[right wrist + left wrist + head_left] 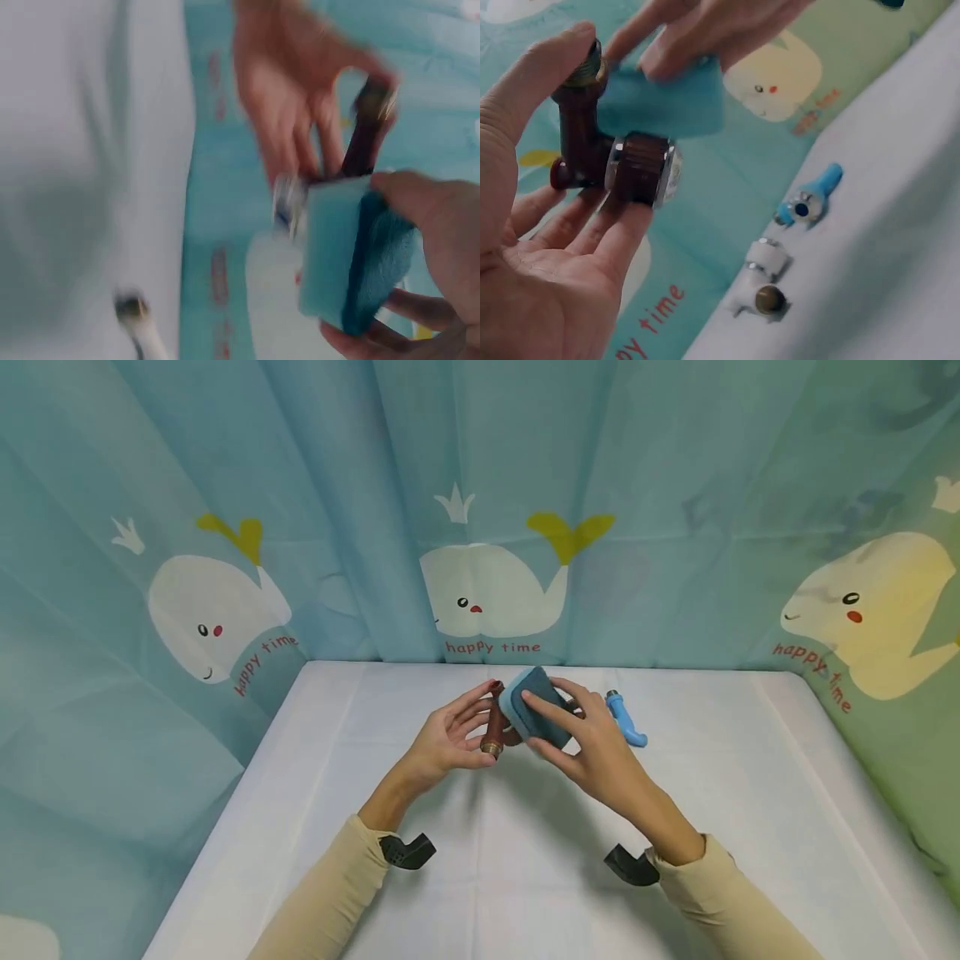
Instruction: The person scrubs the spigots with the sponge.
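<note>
My left hand [446, 739] holds a dark red-brown tap [494, 727] above the table. Its thumb presses the brass threaded end, and the fingers support the other end, as the left wrist view shows. A ribbed collar with a metal rim [639, 166] sticks out from the tap's side. In my right hand [600, 747] is a two-layer blue sponge [330, 255], light on one face and darker on the other, pinched between thumb and fingers. The sponge's light side faces the tap, close against it; whether they touch I cannot tell. The right wrist view is blurred.
A light blue tap [625, 720] lies on the white table [750, 793] beyond my right hand. Near it in the left wrist view lies a white tap [763, 274] with a brass end. A curtain with whale prints [495, 593] hangs behind the table.
</note>
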`<action>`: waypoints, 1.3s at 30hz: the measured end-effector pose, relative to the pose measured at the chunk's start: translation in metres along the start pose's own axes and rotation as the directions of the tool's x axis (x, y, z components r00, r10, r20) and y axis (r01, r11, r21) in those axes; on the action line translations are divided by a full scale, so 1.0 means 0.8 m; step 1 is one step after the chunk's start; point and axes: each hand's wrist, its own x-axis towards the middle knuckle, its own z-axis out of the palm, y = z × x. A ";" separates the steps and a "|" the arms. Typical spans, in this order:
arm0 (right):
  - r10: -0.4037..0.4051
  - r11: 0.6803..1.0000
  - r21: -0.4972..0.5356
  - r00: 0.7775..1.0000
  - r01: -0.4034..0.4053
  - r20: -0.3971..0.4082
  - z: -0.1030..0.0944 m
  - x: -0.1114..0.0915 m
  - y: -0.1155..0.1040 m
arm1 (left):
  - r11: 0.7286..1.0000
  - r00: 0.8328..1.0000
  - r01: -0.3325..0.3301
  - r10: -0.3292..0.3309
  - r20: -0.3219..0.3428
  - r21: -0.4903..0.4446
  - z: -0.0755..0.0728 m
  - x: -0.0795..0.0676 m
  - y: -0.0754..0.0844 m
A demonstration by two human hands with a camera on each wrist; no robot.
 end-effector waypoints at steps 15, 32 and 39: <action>0.265 0.963 0.091 0.956 -0.255 -0.129 -0.002 -0.008 -0.002 | 0.991 0.994 -0.108 0.107 -0.013 -0.080 0.014 0.006 0.018; 0.153 0.980 0.135 0.988 -0.148 -0.029 -0.001 0.011 -0.003 | 0.987 0.995 -0.087 0.092 -0.030 0.135 0.006 0.003 0.017; 0.101 0.988 0.119 0.995 -0.098 -0.014 -0.001 0.009 0.005 | 0.972 0.999 -0.043 0.045 -0.003 0.232 0.001 -0.001 0.021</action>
